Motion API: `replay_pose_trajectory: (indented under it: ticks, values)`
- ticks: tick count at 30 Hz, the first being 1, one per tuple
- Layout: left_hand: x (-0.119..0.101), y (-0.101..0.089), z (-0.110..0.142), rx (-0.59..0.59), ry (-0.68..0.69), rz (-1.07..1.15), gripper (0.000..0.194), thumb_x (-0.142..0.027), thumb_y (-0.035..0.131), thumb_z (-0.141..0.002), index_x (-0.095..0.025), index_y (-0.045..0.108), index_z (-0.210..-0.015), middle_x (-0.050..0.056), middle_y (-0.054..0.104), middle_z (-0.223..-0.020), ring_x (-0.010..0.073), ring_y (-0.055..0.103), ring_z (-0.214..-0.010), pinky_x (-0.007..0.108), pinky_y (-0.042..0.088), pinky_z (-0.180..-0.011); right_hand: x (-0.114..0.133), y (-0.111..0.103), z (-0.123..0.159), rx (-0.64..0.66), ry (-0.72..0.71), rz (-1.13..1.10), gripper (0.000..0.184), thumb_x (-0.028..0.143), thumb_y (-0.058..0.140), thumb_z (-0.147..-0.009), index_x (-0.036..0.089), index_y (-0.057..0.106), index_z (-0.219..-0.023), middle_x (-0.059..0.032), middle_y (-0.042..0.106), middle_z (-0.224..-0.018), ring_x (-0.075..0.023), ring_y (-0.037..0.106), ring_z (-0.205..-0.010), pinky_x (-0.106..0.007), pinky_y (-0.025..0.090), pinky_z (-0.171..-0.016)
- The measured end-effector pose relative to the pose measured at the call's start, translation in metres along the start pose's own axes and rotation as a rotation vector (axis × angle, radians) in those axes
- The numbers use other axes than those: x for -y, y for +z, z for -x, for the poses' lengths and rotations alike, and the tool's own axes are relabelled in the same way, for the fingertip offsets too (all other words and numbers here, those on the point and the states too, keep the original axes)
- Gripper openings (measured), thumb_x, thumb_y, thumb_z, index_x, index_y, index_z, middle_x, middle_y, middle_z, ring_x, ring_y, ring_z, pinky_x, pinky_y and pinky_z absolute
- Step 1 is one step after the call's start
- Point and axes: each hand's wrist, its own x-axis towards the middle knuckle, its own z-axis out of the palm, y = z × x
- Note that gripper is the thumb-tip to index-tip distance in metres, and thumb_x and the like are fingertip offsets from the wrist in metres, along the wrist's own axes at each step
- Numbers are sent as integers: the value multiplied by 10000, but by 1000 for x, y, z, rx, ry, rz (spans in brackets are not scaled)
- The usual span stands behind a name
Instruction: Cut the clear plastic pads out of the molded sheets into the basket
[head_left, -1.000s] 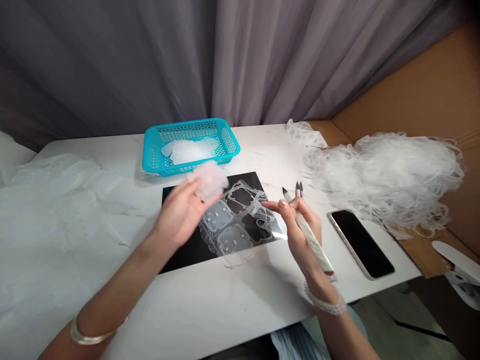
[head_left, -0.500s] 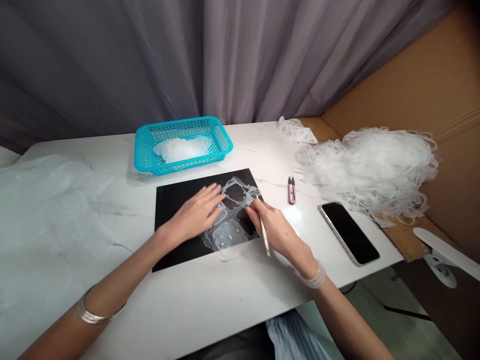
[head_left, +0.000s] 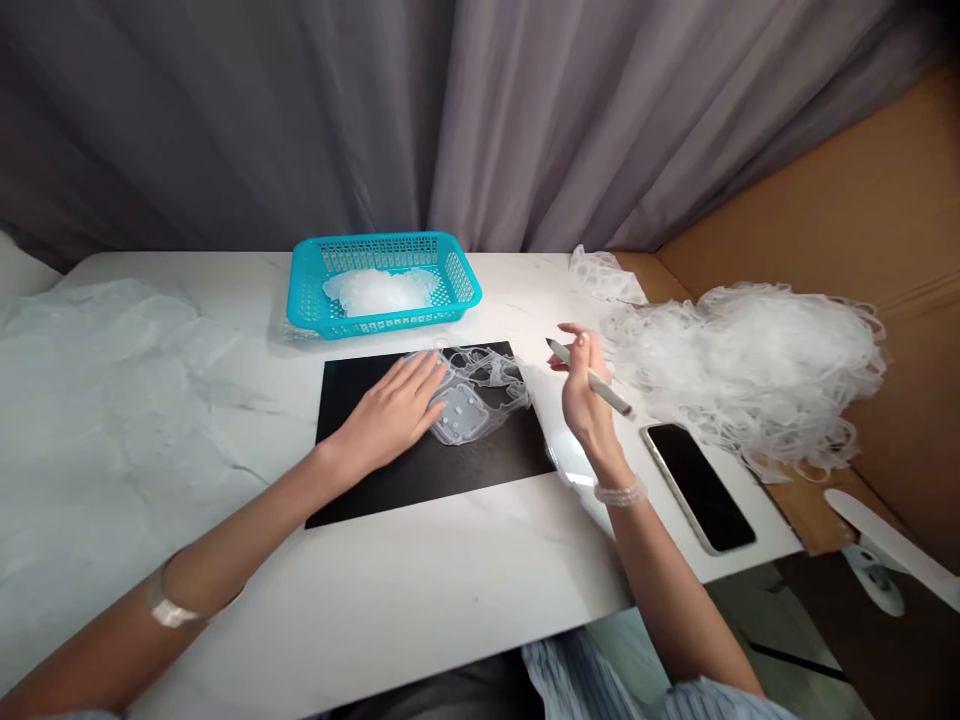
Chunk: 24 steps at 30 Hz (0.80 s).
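Clear rubber sheet (head_left: 472,400), moulded into square cells with small raised dots, lies bunched on the right half of a black mat (head_left: 375,490), and its far edge reaches the mat's back edge. My left hand (head_left: 386,410) rests flat and open on the mat, with my fingers on the sheet's left side. My right hand (head_left: 585,385) is raised just off the mat's right corner, pinching a slim pen-shaped tool (head_left: 611,398) between thumb and fingers, its dark tip pointing left and not touching the sheet.

The mat sits on a white marble-look table (head_left: 450,590). Behind it is a turquoise plastic basket (head_left: 382,240) holding a small heap of clear scraps (head_left: 379,292). To my right, a big tangled pile of clear trimmings (head_left: 750,375) sits beside a black phone (head_left: 697,487), with a small loose strip (head_left: 604,275) near the back. Crumpled clear film (head_left: 112,400) covers the table's left side. A grey curtain (head_left: 225,120) hangs behind, and cardboard (head_left: 825,200) stands at the right.
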Motion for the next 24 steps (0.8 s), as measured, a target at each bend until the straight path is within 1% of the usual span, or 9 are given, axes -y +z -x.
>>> replay_pose_trajectory:
  ticks: [2, 3, 6, 9, 11, 13, 17, 21, 24]
  values:
    - [-14, 1, 25, -14, 71, -10, 475, -307, 360, -1042, -38, 532, -1395, 183, 504, -1484, 275, 470, -1389, 405, 363, -1181, 5, 0, 17, -18, 51, -50, 397, 499, 369, -1020, 236, 564, -1244, -60, 678, -917, -227, 676, -826, -400, 518, -781]
    - [-21, 3, 36, -6, 100, -19, 462, -297, 369, -1040, -38, 551, -1377, 184, 539, -1453, 274, 500, -1365, 398, 385, -1168, 9, 3, 28, 20, 62, -90, 375, 483, 439, -1003, 227, 574, -1243, -62, 690, -938, -222, 685, -835, -385, 526, -778]
    - [-32, 11, 60, 25, 143, -58, 465, -288, 391, -1034, -24, 535, -1388, 206, 536, -1448, 308, 492, -1367, 433, 401, -1153, 25, 19, 61, 252, 50, -188, 312, 411, 572, -962, 215, 615, -1201, -77, 723, -1043, -218, 703, -913, -344, 548, -793]
    - [-35, 14, 65, 28, 135, -73, 465, -290, 395, -1035, -15, 532, -1384, 221, 507, -1468, 324, 466, -1385, 452, 387, -1157, 39, 34, 85, 469, 8, -146, 226, 340, 571, -974, 220, 663, -1142, -65, 744, -1074, -208, 714, -927, -323, 555, -814]
    - [-34, 15, 64, 25, 139, -70, 459, -289, 394, -1036, -14, 538, -1374, 225, 508, -1465, 323, 466, -1385, 449, 381, -1158, 42, 40, 92, 549, -52, -91, 209, 298, 544, -990, 217, 677, -1129, -66, 750, -1080, -207, 722, -920, -323, 556, -826]
    - [-33, 15, 63, 15, 147, -65, 459, -292, 395, -1037, -7, 543, -1364, 231, 515, -1456, 329, 475, -1377, 450, 382, -1153, 41, 43, 95, 577, -121, -41, 210, 271, 521, -1000, 216, 683, -1123, -77, 746, -1099, -214, 724, -934, -333, 557, -842]
    - [-34, 13, 62, -22, 145, -69, 455, -286, 394, -1038, 9, 549, -1347, 240, 548, -1420, 332, 514, -1341, 452, 391, -1137, 35, 49, 94, 573, -246, 44, 207, 240, 497, -1006, 220, 670, -1118, -97, 733, -1105, -232, 719, -964, -361, 559, -871]
    - [-36, 11, 61, -33, 162, -106, 454, -267, 385, -1040, 35, 552, -1335, 250, 574, -1387, 341, 541, -1309, 457, 405, -1119, 37, 56, 92, 585, -328, 156, 194, 210, 460, -1013, 213, 653, -1035, -104, 727, -1026, -230, 708, -893, -349, 557, -797]
    - [-37, 10, 61, -15, 153, -112, 444, -243, 368, -1041, 33, 553, -1336, 246, 570, -1393, 344, 535, -1313, 463, 404, -1116, 45, 55, 93, 606, -365, 248, 221, 165, 407, -1016, 190, 622, -969, -121, 707, -963, -235, 678, -842, -355, 538, -744]
